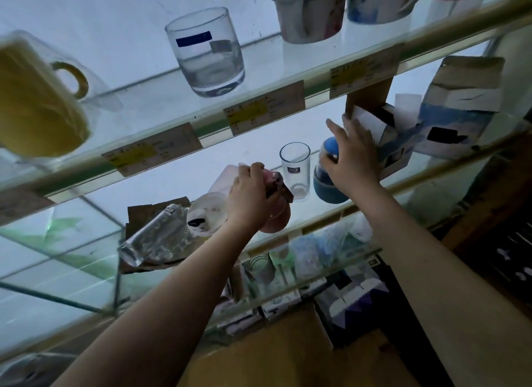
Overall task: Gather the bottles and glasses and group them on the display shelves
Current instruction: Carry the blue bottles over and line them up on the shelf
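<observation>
The pink bottle (277, 221), rounded and matte at its lower body, is held near its top by the left hand (252, 198), whose fingers are curled round the neck. It stands on the middle glass shelf (408, 183). Just to its right, a tall, straight-sided clear glass (295, 170) with a small label is set upright. Beyond it stands the blue bottle (328, 189), which has a domed blue cap and a darker rounded base. The right hand (352, 156) is laid over its upper part with the fingers extended and spread. A ribbed clear glass (155, 237) lies on its side on cardboard at the left. Printed cardboard boxes (460, 107) are stacked at the right. On the upper shelf (214, 127), a squat clear tumbler (205, 52) and a yellow mug (37, 98) wrapped in clear plastic are placed; paper price labels (152, 153) are fixed along its front rail.
</observation>
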Action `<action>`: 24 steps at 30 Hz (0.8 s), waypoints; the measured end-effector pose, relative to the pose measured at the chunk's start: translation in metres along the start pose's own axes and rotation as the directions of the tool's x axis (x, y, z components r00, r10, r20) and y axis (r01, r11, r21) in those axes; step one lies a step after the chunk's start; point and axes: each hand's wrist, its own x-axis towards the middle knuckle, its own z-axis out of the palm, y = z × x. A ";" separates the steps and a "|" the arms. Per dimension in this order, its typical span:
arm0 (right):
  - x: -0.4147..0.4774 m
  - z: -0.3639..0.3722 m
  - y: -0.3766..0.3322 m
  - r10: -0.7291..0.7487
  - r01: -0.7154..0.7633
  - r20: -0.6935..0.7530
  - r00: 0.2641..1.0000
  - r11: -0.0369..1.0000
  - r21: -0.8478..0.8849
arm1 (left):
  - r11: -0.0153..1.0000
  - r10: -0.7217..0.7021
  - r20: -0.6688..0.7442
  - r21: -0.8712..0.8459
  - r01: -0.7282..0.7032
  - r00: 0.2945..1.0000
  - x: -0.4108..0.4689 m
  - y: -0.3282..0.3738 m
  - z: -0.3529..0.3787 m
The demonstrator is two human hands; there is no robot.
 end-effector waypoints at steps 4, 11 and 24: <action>-0.009 0.012 0.002 -0.035 0.041 0.049 0.998 0.990 -0.133 | 1.000 -0.007 0.007 0.004 0.007 1.000 -0.001 0.000 0.000; -0.027 0.001 -0.007 -0.054 0.052 -0.010 0.998 0.984 -0.169 | 0.999 -0.011 -0.022 -0.053 0.010 1.000 -0.006 -0.001 0.001; -0.063 0.005 -0.020 0.075 -0.059 -0.139 0.987 0.991 0.116 | 0.992 0.008 -0.032 -0.128 -0.012 0.999 -0.032 0.007 -0.002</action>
